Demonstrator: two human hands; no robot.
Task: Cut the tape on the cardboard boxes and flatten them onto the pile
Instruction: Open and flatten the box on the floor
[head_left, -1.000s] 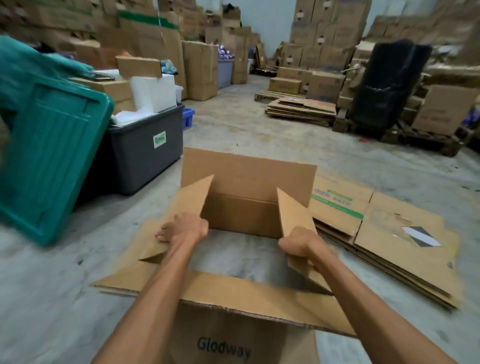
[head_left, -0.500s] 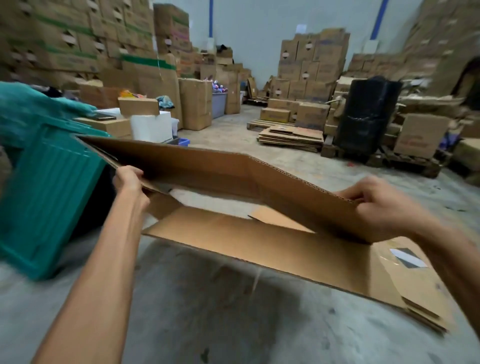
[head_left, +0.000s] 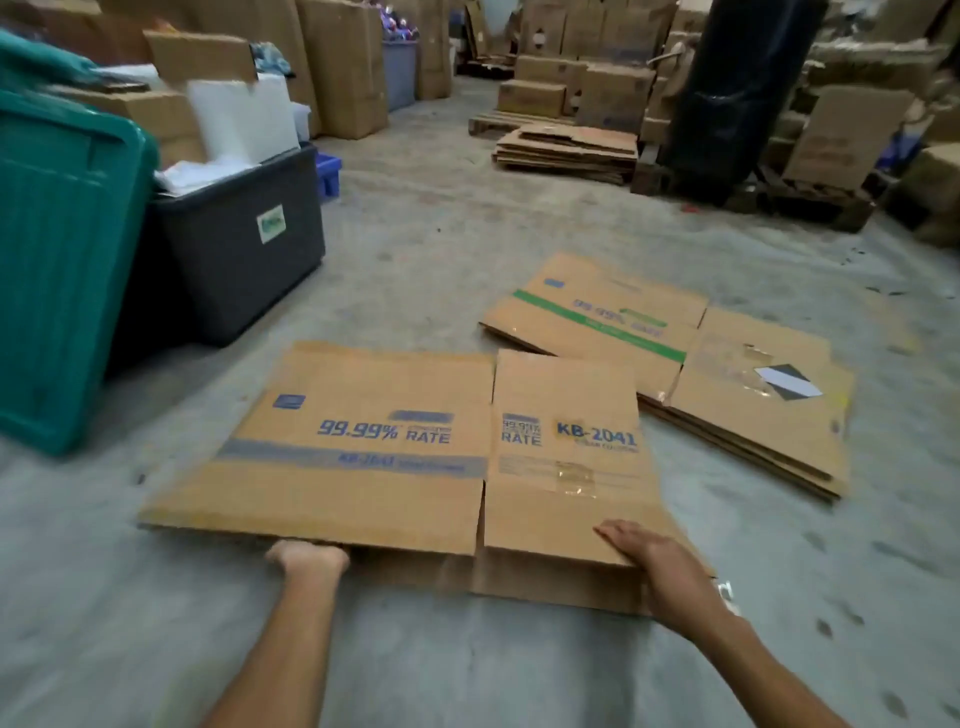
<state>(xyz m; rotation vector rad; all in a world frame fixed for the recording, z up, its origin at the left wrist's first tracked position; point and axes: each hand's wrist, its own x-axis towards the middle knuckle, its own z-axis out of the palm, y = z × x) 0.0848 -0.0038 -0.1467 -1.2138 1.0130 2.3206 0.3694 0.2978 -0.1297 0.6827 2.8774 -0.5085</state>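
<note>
A flattened brown cardboard box (head_left: 384, 441) with blue print lies in front of me on the concrete floor. My left hand (head_left: 306, 558) grips its near edge, fingers tucked under the cardboard. Over the box's near right corner my right hand (head_left: 649, 551) holds the edge, fingers lying on top. The pile of flattened boxes (head_left: 727, 374) lies on the floor to the right, its top sheet carrying a green stripe; the box's far right corner overlaps the pile's near edge.
A teal bin (head_left: 57, 260) and a dark grey tote (head_left: 234, 244) with white items stand at the left. Farther back sit another flat cardboard stack (head_left: 566, 150), a black wrapped roll (head_left: 737, 88) on a pallet, and stacked boxes.
The box went from standing open, to lifted and folding between my hands, to lying flat on the floor beside the pile. Both hands came down to its near edge.
</note>
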